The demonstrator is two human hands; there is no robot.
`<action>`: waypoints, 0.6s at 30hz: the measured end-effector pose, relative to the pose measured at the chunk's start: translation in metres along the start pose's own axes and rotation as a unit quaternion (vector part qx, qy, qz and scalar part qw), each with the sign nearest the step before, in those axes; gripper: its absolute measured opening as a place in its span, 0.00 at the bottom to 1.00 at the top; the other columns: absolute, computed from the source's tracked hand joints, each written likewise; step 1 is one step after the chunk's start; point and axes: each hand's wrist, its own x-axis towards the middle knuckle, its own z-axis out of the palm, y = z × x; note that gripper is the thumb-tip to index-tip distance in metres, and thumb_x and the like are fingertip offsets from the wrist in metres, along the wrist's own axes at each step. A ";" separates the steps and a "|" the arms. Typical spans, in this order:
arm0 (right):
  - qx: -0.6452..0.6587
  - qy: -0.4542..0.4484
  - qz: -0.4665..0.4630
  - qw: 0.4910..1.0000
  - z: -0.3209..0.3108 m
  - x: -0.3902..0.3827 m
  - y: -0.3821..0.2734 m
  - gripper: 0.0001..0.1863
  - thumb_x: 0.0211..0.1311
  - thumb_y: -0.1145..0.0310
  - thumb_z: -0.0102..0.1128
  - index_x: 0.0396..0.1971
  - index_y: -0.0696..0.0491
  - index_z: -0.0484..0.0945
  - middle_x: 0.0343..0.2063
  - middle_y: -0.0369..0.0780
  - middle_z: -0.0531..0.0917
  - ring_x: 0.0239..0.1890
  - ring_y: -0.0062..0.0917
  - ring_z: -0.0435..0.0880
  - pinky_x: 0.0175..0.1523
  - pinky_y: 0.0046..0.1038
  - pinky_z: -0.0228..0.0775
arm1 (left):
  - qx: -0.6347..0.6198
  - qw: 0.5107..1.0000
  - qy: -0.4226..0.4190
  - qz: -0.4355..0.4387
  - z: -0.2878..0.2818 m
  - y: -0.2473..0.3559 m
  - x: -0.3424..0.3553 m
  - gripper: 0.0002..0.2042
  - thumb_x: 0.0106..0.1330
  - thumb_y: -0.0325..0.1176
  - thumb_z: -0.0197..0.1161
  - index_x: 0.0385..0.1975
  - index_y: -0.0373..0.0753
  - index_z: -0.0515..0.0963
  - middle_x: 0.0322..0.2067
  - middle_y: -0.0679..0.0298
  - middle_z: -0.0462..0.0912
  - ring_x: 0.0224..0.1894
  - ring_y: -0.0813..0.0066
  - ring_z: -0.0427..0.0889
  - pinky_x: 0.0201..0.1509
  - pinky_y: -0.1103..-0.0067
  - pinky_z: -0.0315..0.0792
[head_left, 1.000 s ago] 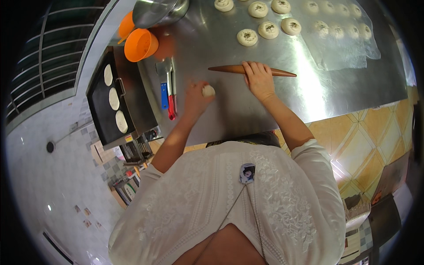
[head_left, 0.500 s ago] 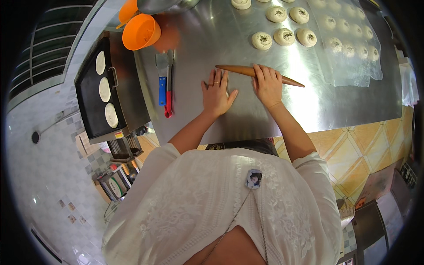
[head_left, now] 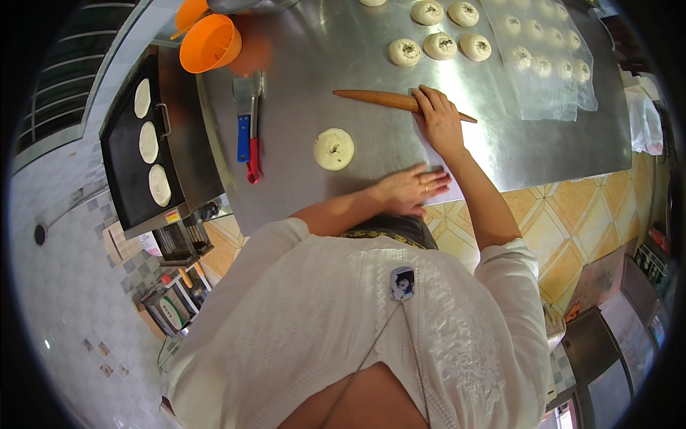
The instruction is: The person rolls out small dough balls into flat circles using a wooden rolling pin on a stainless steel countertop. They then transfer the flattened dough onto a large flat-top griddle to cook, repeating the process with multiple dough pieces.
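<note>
My right hand point(head_left: 439, 123) has its fingers wrapped over the right half of a tapered wooden rolling pin point(head_left: 379, 99), which lies nearly crosswise on the steel table point(head_left: 300, 107). My left hand point(head_left: 414, 189) is at the table's near edge, below the right wrist; its fingers are stretched out to the right and hold nothing. Apart from both hands, to the left, a flattened round of dough point(head_left: 334, 149) with dark flecks at its middle lies on the steel.
Several filled dough rounds point(head_left: 439, 46) sit at the far side, more under a clear plastic sheet point(head_left: 547, 86). Left of the dough lie a blue-handled scraper point(head_left: 244, 136) and a red-handled tool point(head_left: 253, 161). Beyond them stands an orange bowl point(head_left: 211, 44). Three flat dough pieces rest on a black griddle point(head_left: 128, 168).
My left hand has lifted off the dough and swung right toward the near edge, uncovering the flattened round. My right hand stays on the rolling pin. The whole view has shifted slightly.
</note>
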 end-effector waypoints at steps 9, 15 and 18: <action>0.001 0.019 0.056 0.998 -0.011 -0.008 0.008 0.28 0.53 0.70 0.70 0.57 0.51 0.76 0.47 0.38 0.79 0.49 0.35 0.78 0.49 0.37 0.73 | 0.018 0.954 0.001 -0.299 -0.123 -0.082 -0.056 0.31 0.70 0.50 0.56 0.68 0.38 0.66 0.71 0.55 0.64 0.75 0.57 0.58 0.75 0.51 0.52; 0.000 0.039 0.071 0.997 -0.011 -0.002 -0.011 0.28 0.52 0.71 0.71 0.56 0.51 0.77 0.44 0.38 0.79 0.46 0.35 0.78 0.48 0.36 0.72 | 0.131 0.927 0.028 -0.351 -0.080 -0.073 -0.091 0.38 0.66 0.57 0.57 0.73 0.43 0.59 0.76 0.60 0.53 0.78 0.60 0.51 0.73 0.41 0.48; -0.003 0.047 0.080 0.996 -0.009 -0.003 -0.018 0.28 0.51 0.72 0.71 0.56 0.51 0.77 0.43 0.39 0.79 0.45 0.36 0.78 0.47 0.37 0.72 | 0.119 0.928 0.016 -0.352 -0.082 -0.070 -0.084 0.36 0.69 0.54 0.55 0.73 0.42 0.59 0.75 0.56 0.53 0.77 0.59 0.53 0.75 0.45 0.48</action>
